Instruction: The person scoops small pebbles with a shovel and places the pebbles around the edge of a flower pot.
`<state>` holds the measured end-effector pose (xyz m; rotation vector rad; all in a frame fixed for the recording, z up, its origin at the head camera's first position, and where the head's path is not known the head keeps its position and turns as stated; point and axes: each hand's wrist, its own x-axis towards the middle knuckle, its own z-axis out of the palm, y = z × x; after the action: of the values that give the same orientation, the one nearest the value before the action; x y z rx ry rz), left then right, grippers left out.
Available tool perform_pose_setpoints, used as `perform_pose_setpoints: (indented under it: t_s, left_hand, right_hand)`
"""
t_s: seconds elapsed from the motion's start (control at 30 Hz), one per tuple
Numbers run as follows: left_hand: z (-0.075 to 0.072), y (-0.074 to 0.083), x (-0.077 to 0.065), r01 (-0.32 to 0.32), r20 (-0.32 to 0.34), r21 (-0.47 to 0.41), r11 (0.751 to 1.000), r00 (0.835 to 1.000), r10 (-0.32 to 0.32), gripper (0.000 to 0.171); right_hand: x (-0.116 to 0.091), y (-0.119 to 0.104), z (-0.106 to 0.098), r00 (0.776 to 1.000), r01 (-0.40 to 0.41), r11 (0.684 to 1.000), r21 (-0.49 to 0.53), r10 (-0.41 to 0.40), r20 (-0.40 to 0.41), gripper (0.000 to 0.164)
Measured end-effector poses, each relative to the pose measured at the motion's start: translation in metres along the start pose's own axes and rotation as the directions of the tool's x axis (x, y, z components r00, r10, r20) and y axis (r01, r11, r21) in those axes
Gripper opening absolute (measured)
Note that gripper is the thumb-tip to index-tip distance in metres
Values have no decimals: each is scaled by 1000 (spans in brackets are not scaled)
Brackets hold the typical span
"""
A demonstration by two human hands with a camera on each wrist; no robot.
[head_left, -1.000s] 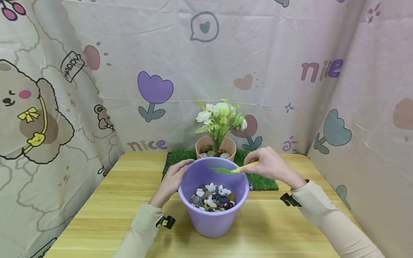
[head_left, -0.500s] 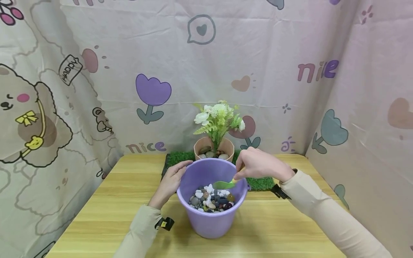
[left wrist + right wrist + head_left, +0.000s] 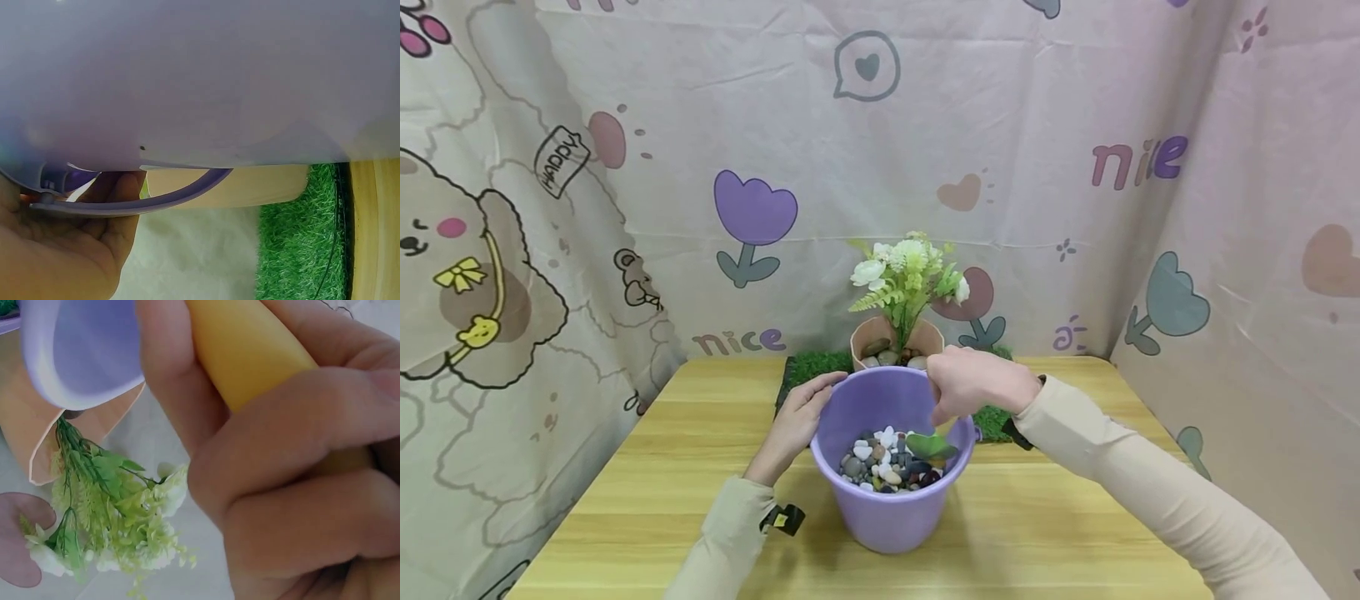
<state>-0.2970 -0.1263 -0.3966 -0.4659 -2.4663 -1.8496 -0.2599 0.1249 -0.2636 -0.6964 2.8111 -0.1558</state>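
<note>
A purple bucket stands upright on the table, with mixed pebbles at its bottom. My left hand holds the bucket at its left rim; in the left wrist view, its fingers lie behind the bucket's bail handle. The right hand reaches over the far right rim and grips a small trowel by its yellow handle. Inside the bucket, the trowel's green blade is low over the pebbles on the right side; whether its tip touches them I cannot tell.
Behind the bucket, a peach flowerpot with stones and white artificial flowers stands on an artificial grass mat. The wooden table ends at a printed cloth backdrop, which also hangs along both sides.
My right hand has moved left and down, taking the trowel blade from above the pebbles at rim height down to them. The left hand has stayed on the bucket.
</note>
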Motion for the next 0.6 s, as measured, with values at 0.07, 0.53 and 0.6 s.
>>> perform_pose_setpoints:
  t_s: [0.07,0.53,0.6]
  left_hand:
    - [0,1,0,-7,-2,3,1000,1000,7,37]
    - [0,2,-2,-8,-13,-13,1000,1000,8,37]
    - [1,2,-2,-11,-12,-9,1000,1000,11,37]
  right_hand:
    - [1,-2,1,1000,-18,1000,18,18,9,19]
    - [-3,-17,18,987,-2,984,-181,-27,-160,25]
    - [-5,-16,20,981,-1,982,-188,-36,-193,28]
